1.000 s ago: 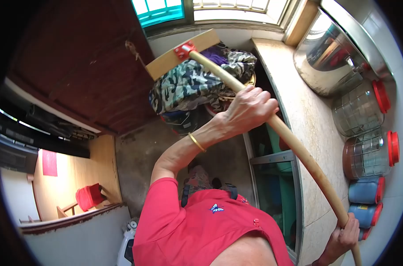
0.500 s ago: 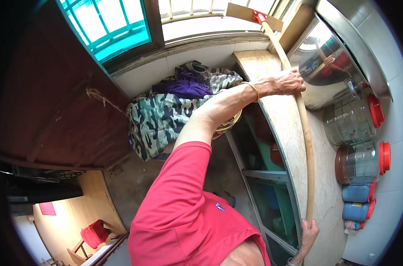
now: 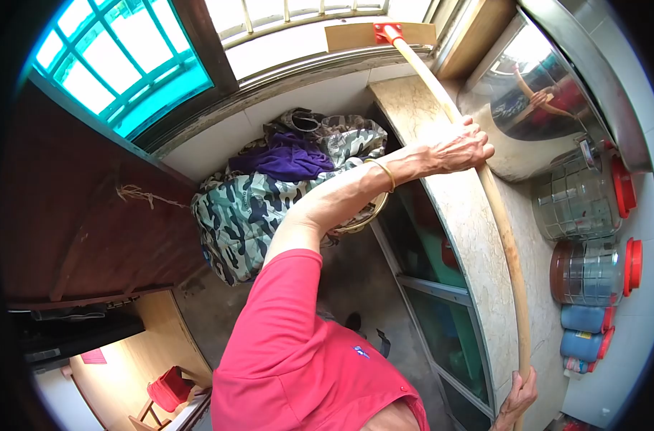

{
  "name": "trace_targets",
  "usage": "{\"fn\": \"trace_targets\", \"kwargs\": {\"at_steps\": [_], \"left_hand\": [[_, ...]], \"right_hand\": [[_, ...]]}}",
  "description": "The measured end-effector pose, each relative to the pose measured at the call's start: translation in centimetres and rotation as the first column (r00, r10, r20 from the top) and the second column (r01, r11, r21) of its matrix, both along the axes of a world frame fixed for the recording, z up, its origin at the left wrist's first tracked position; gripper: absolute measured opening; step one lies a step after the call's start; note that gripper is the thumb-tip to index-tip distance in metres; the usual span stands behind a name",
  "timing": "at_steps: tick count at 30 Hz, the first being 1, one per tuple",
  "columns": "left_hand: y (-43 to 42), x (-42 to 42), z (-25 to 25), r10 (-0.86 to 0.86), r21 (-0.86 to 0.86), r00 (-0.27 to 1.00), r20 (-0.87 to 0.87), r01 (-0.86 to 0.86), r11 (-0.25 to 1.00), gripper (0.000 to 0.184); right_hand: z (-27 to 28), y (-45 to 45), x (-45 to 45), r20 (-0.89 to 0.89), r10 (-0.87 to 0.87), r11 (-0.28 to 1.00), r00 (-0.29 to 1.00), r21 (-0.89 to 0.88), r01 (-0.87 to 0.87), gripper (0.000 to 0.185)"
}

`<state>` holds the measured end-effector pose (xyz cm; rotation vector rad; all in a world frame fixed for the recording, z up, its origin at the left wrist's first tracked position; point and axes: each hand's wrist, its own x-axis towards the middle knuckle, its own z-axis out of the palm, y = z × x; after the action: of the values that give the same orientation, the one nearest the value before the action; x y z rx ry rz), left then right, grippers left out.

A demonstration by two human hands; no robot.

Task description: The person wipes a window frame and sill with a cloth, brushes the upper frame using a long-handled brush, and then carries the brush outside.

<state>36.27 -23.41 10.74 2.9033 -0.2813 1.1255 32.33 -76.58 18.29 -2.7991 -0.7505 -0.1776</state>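
A long-handled wooden scraper (image 3: 512, 258) runs from the window down along the counter's right side. Its flat board head (image 3: 350, 36), joined to the pole by a red bracket (image 3: 389, 32), is up against the window opening. My left hand (image 3: 453, 147), with a gold bangle at the wrist, is wrapped round the upper pole, above the counter. Lower down, my right hand (image 3: 517, 399) is closed round the pole near its bottom end, partly cut off by the frame edge. The marble-patterned counter (image 3: 460, 215) lies beneath the pole.
Red-lidded jars (image 3: 589, 271) and blue bottles (image 3: 582, 345) line the wall side of the counter. A shiny metal appliance (image 3: 514, 136) stands beyond them. Camouflage cloth (image 3: 233, 223) and purple cloth (image 3: 291, 158) are heaped left of the counter. A dark red door (image 3: 75, 208) is at left.
The board head has moved left and slightly down along the window, and the pole leans more. My right hand has shifted lower and to the right. The whole view has turned slightly.
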Motion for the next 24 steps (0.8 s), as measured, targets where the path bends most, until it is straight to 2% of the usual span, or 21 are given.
{"fn": "trace_targets", "kwargs": {"at_steps": [2, 3, 6, 8, 12, 14, 15, 16, 17, 18, 19, 21, 22, 24], "left_hand": [[0.9, 0.0, 0.0, 0.02, 0.03, 0.999, 0.033, -0.021, 0.999, 0.01], [1.7, 0.3, -0.1, 0.014, -0.011, 0.999, 0.032, -0.014, 1.0, 0.009], [4.6, 1.7, -1.1, 0.025, -0.075, 0.986, -0.166, -0.038, 0.996, 0.008], [5.0, 1.6, 0.2, 0.049, -0.059, 0.991, -0.126, -0.057, 0.997, 0.007], [5.1, 3.0, 4.0, 0.052, -0.081, 0.999, 0.017, -0.051, 0.995, 0.006], [6.1, 4.3, 5.1, 0.025, -0.075, 0.996, 0.081, -0.018, 0.997, 0.004], [6.0, 3.8, 6.5, 0.085, -0.095, 0.994, 0.074, -0.078, 0.992, 0.003], [6.3, 4.0, 7.0, 0.076, -0.124, 0.991, 0.113, -0.062, 0.99, 0.004], [7.0, 4.4, 7.4, 0.066, -0.151, 0.986, 0.153, -0.042, 0.988, 0.004], [8.0, 5.1, 7.8, 0.027, -0.137, 0.963, 0.267, 0.011, 0.99, 0.008], [8.5, 5.0, 8.6, 0.029, -0.192, 0.962, 0.272, 0.025, 0.981, 0.008], [9.1, 4.2, 10.9, 0.107, -0.25, 0.965, 0.238, -0.046, 0.967, 0.011], [9.8, 4.3, 11.9, 0.108, -0.301, 0.955, 0.276, -0.021, 0.953, 0.009], [11.3, 3.9, 14.1, 0.12, -0.358, 0.926, 0.358, 0.017, 0.934, 0.01]], "right_hand": [[0.2, 0.8, 0.5, 0.013, 0.067, 0.997, 0.998, 0.035, -0.067, 0.031], [0.5, 2.3, 0.5, 0.014, 0.066, 0.997, 0.998, 0.031, -0.067, 0.031], [1.1, 5.0, 1.0, -0.054, 0.045, 0.996, 0.998, 0.076, -0.041, 0.032], [1.6, 4.6, 3.0, 0.223, 0.167, 0.981, 0.96, -0.132, -0.14, 0.031], [8.1, 5.1, 6.5, 0.376, 0.16, 0.977, 0.913, -0.189, -0.094, 0.032], [11.4, 4.9, 9.1, 0.521, 0.19, 0.976, 0.832, -0.192, -0.103, 0.033], [13.5, 4.6, 10.6, 0.578, 0.21, 0.963, 0.789, -0.264, -0.062, 0.034], [15.7, 4.6, 11.8, 0.63, 0.233, 0.944, 0.741, -0.33, -0.016, 0.034], [17.8, 5.1, 12.5, 0.606, 0.184, 0.978, 0.774, -0.193, -0.082, 0.035], [19.8, 6.1, 13.0, 0.575, 0.139, 0.989, 0.806, -0.047, -0.137, 0.036], [22.1, 11.1, 10.5, 0.701, -0.03, 0.994, 0.713, 0.094, -0.051, 0.037], [24.5, 19.6, 4.8, 0.782, -0.207, 0.971, 0.588, 0.239, 0.023, 0.038], [24.7, 21.3, 3.5, 0.805, -0.232, 0.962, 0.546, 0.272, 0.008, 0.038], [22.9, 19.3, 4.0, 0.876, -0.09, 0.991, 0.475, 0.125, -0.043, 0.038]]}}
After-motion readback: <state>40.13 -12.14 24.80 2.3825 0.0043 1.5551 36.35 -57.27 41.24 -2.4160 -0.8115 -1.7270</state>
